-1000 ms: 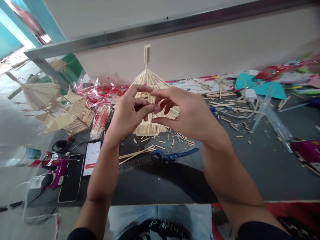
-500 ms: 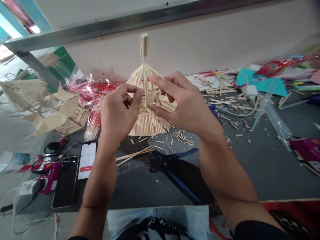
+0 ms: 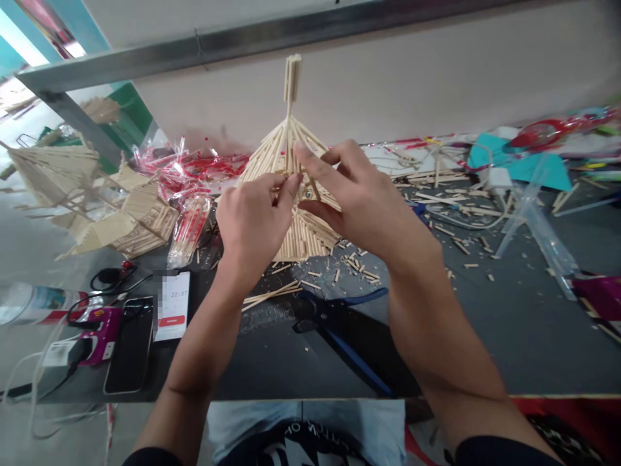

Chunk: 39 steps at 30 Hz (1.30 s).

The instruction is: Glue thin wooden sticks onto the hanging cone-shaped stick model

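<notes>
A cone-shaped model of thin wooden sticks [image 3: 291,233] stands on the dark table, with a short stick post on top. My left hand [image 3: 252,223] is curled against the model's left slope, thumb and fingers pinched at its sticks. My right hand [image 3: 361,200] reaches in from the right, forefinger and thumb pinched on the sticks near the middle of the slope. The fingertips of both hands meet there. Whether a loose stick is between them is hidden.
Blue-handled cutters [image 3: 334,317] and loose sticks [image 3: 269,294] lie in front of the model. Two phones [image 3: 172,304] and a purple glue gun [image 3: 97,327] sit at the left. Other stick models [image 3: 121,220] and red-wrapped packets [image 3: 191,230] are behind them. Stick scraps litter the right side.
Both hands moved from the air in front of the model onto its slope. The left hand came in from the left until its fingertips met the right hand's.
</notes>
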Motion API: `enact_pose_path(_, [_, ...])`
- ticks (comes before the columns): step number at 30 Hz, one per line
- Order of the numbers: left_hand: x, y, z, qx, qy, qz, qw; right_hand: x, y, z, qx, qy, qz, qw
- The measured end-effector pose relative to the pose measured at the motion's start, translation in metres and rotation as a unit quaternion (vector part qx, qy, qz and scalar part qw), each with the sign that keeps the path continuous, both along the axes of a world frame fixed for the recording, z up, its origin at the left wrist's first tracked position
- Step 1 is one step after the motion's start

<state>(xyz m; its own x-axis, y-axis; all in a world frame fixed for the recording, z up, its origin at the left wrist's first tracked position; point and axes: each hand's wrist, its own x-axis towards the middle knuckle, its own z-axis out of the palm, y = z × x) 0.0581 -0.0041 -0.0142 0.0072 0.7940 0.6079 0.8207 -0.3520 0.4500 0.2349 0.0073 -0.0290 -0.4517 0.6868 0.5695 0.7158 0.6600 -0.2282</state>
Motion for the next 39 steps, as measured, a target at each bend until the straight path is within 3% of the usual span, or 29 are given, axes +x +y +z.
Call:
enact_pose_path(19, [0.0042, -0.0019, 0.0015, -0.020, -0.025, -0.005, 0.999, 0.0016, 0.0030, -0.0003, 0.045, -0.016, -0.011, 0.999])
enact_pose_path(39, [0.0038, -0.0003, -0.0016, -0.010, -0.027, 0.007, 1.000, -0.0002, 0.0041, -0.0030, -0.003, 0.055, 0.017, 0.998])
